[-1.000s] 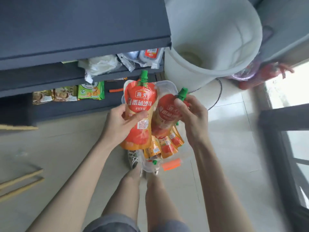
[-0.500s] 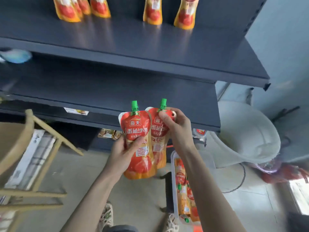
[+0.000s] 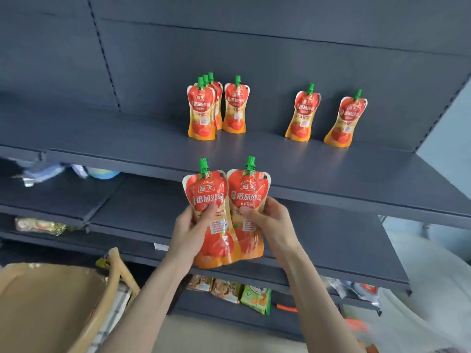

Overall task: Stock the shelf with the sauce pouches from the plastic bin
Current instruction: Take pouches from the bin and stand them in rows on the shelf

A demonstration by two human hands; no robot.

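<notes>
My left hand (image 3: 190, 231) grips a red and orange sauce pouch (image 3: 207, 192) with a green cap, thumb across its front. My right hand (image 3: 274, 225) grips a second sauce pouch (image 3: 251, 192) right beside it, their edges overlapping. Both are upright, just below the front edge of the dark grey shelf (image 3: 254, 159). Several matching pouches stand on that shelf: a tight row of three (image 3: 202, 110), one (image 3: 235, 105) next to it, and two leaning ones (image 3: 303, 114) (image 3: 345, 121) further right. The plastic bin is out of view.
Lower shelves (image 3: 331, 240) run beneath, with snack packets (image 3: 229, 291) on the bottom one and wrapped items (image 3: 40, 225) at the left. A tan wooden chair (image 3: 76, 296) stands at the lower left. A white bag or sack (image 3: 433, 289) sits at the lower right.
Both hands have lifted the two pouches from over the bin on the floor up to the front of the upper shelf. My view has swung upward and the bin has dropped out of sight.
</notes>
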